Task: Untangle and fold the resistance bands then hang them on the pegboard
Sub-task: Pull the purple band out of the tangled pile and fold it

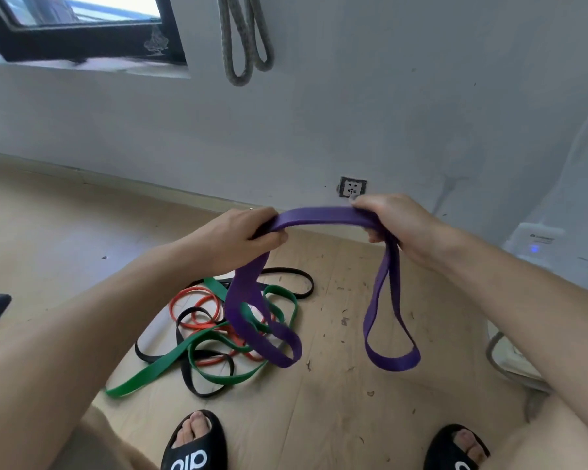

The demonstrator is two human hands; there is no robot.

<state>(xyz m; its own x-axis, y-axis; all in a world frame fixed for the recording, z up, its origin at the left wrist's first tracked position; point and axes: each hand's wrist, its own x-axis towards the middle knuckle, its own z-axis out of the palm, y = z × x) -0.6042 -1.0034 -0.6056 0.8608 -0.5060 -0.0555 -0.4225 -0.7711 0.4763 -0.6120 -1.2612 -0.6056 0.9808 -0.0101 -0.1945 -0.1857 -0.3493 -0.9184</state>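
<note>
A wide purple resistance band (323,217) stretches level between my two hands, doubled over. My left hand (241,235) grips its left end and my right hand (391,220) grips its right end. A purple loop hangs below each hand, the left loop (262,330) over the pile and the right loop (391,357) free above the floor. On the floor lies a tangle of a green band (157,369), a red band (197,300) and a black band (190,374). A grey band (241,45) hangs folded on the wall above.
The wooden floor (336,401) carries scattered debris. My feet in black slippers (194,442) stand at the bottom edge. A wall socket (352,187) sits just behind my right hand. A white device (537,244) and a cable (499,364) are at the right; a window (82,25) is upper left.
</note>
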